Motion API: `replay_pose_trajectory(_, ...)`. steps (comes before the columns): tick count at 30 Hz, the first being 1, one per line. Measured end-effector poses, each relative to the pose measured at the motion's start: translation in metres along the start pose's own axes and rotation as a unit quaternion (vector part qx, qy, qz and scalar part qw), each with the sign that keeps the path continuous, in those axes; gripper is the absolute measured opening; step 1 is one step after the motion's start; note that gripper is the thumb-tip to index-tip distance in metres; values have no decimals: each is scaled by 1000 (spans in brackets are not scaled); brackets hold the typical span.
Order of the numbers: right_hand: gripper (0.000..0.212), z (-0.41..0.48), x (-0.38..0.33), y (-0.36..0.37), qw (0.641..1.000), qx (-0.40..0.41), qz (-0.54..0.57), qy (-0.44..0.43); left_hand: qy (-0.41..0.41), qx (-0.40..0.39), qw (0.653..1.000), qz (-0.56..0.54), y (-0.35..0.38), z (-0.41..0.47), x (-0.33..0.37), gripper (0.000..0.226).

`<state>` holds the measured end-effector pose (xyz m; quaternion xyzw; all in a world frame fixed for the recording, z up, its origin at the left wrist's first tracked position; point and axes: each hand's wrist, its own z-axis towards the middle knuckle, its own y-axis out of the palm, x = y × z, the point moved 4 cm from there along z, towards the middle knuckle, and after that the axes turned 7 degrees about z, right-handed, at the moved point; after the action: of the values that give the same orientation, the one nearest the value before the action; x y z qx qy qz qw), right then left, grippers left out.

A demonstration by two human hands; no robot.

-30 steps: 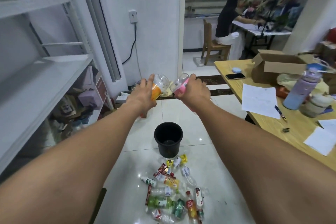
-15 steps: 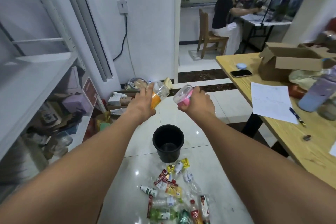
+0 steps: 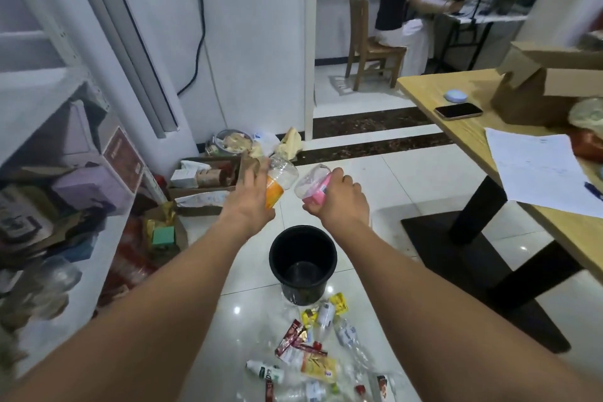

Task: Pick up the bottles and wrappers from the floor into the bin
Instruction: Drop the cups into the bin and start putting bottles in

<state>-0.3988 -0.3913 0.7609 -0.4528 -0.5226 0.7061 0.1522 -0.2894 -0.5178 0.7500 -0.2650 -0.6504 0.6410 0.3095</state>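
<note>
A black bin (image 3: 302, 263) stands open on the white tile floor in the middle of the view. Both my arms reach out above and beyond it. My left hand (image 3: 251, 196) grips a clear bottle with an orange label (image 3: 277, 184). My right hand (image 3: 337, 201) grips a clear bottle with a pink label (image 3: 315, 188). The two bottles almost touch, bases pointing away from me. On the floor in front of the bin lies a pile of bottles and wrappers (image 3: 313, 356): red and yellow sachets and several clear bottles.
A wooden table (image 3: 473, 137) with a black base stands at the right, bearing papers, a phone and a cardboard box. White shelves (image 3: 42, 108) full of clutter line the left. Boxes and rubbish (image 3: 208, 176) sit against the wall. A person sits on a chair (image 3: 368, 46) in the far room.
The view has tilted down and the bin appears closer. Both hands, holding their bottles, have come lower toward the bin. The floor pile has not moved.
</note>
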Motion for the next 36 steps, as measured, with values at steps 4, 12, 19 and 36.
replay_pose_trajectory(4, 66, 27, 39, 70, 1000, 23, 0, -20, -16, 22, 998, -54, 83, 33, -4, 108)
replay_pose_trajectory(12, 67, 61, 140, 215, 996, 80, 16, -45, -19, 89, 979, -185, 263, 71, 6, 109)
replay_pose_trajectory(19, 73, 87, 207, 324, 989, 131, 38, -56, -54, 106, 934, -336, 396, 100, 14, 115)
replay_pose_trajectory(36, 78, 99, 253, 447, 964, 214, 61, -145, -78, 90, 939, -321, 551, 120, -8, 101)
